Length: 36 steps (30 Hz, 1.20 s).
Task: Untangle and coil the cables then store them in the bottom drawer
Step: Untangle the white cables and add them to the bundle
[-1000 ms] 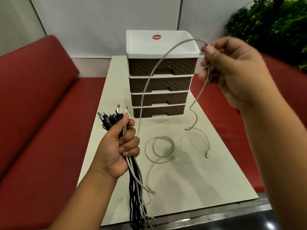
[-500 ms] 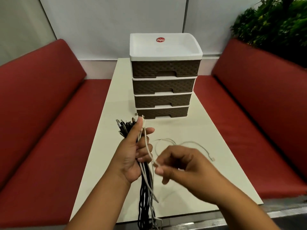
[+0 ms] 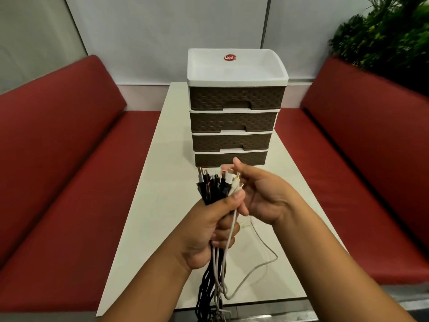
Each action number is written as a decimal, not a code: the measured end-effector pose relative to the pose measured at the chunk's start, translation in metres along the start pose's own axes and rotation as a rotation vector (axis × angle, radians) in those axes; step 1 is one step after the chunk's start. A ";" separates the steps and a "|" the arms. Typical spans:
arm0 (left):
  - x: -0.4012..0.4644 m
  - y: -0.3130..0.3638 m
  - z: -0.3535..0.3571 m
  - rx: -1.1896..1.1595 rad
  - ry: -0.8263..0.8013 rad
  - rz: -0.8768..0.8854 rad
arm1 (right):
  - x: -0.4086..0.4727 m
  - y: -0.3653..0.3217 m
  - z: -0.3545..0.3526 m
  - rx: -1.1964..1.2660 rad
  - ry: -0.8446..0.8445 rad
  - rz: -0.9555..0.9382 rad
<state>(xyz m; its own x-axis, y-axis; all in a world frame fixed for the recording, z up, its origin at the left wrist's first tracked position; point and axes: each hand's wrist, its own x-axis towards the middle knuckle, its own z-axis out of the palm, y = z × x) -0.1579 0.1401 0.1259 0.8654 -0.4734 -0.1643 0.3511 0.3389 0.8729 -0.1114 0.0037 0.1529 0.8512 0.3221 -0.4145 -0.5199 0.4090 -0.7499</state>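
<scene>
My left hand (image 3: 214, 225) grips a bundle of several black and white cables (image 3: 214, 184), plug ends pointing up, the rest hanging down past the table's front edge. Beside it on the right, my right hand (image 3: 262, 196) pinches a white cable's plug end at the top of the bundle. That white cable (image 3: 262, 266) trails in a loop on the table below. Behind the hands stands a four-drawer unit (image 3: 235, 105), brown fronts and white top. Its bottom drawer (image 3: 253, 157) is closed and partly hidden by my fingers.
The white table (image 3: 160, 182) runs away from me between two red benches (image 3: 69, 173) (image 3: 362, 163). A leafy plant (image 3: 390, 36) fills the upper right behind the right bench. Grey wall panels stand behind the drawer unit.
My right hand came down from high on the right with the white cable, then brought its plug end up against the bundle. The loose coils on the table have been mostly drawn in.
</scene>
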 end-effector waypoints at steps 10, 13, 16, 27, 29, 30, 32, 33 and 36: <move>0.009 0.010 -0.017 -0.137 0.337 0.026 | -0.020 -0.003 0.002 -0.183 0.060 -0.419; 0.010 0.010 -0.016 -0.157 0.351 0.066 | -0.036 0.014 0.010 -0.318 0.037 -0.446; 0.013 0.009 -0.010 -0.188 0.336 0.121 | -0.045 0.040 0.018 -0.385 0.045 -0.437; 0.014 -0.002 -0.009 -0.164 0.368 0.146 | -0.044 0.071 0.008 0.002 0.136 -0.286; 0.013 -0.003 -0.007 -0.125 0.329 0.139 | -0.042 0.067 0.005 0.056 0.135 -0.288; 0.012 -0.002 -0.005 -0.100 0.303 0.144 | -0.041 0.066 0.003 0.068 0.134 -0.281; 0.011 -0.001 -0.003 -0.044 0.270 0.159 | -0.040 0.065 0.001 0.028 0.115 -0.252; 0.010 -0.001 -0.003 -0.023 0.270 0.168 | -0.040 0.066 0.000 -0.031 0.095 -0.231; 0.011 -0.001 -0.007 0.010 0.340 0.228 | -0.046 0.069 -0.001 -0.291 0.045 -0.176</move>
<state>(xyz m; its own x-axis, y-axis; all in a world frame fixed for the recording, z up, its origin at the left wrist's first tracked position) -0.1463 0.1397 0.1198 0.9901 -0.0911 -0.1070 0.1346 0.3956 0.9085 -0.1863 0.0167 0.1198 0.9318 0.2274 -0.2829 -0.3277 0.1922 -0.9250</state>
